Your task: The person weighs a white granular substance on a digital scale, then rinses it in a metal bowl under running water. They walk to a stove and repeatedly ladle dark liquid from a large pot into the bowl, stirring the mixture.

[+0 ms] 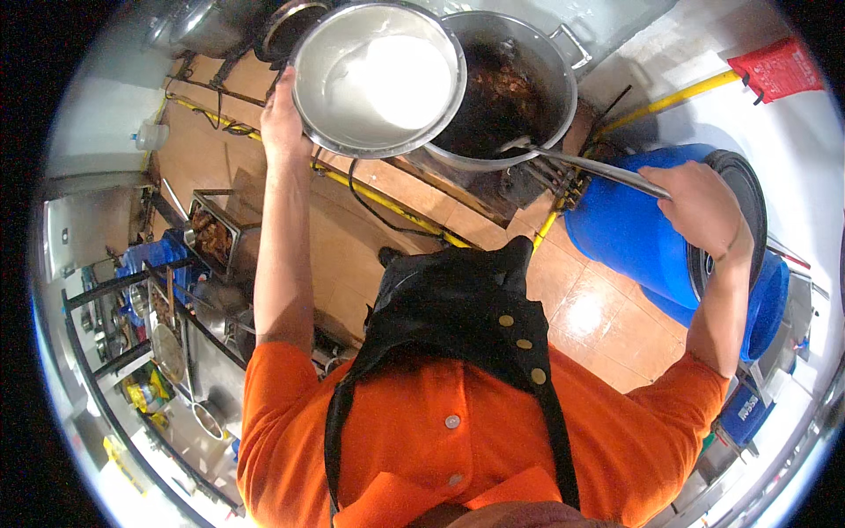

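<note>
My left hand (284, 119) grips the left rim of a wide, round metal bowl (343, 99), tilted so that its inside shows, with a bright glare in it. The bowl overlaps the left side of a large metal stockpot (564, 86). Dark contents with brownish pieces (502, 86) lie in the pot. My right hand (700, 204) is closed around the long metal handle of a utensil (594, 168), perhaps a ladle or spoon. The utensil crosses the pot's near rim, and its head is just inside; its exact shape is unclear.
Blue plastic barrels (634, 224) stand at the right, by a yellow pipe (667, 99). A dark hose (370, 204) hangs below the bowl. At the left are a square metal container of brown food (231, 231) and a metal rack (119, 356). More metal pots (211, 26) stand at the upper left.
</note>
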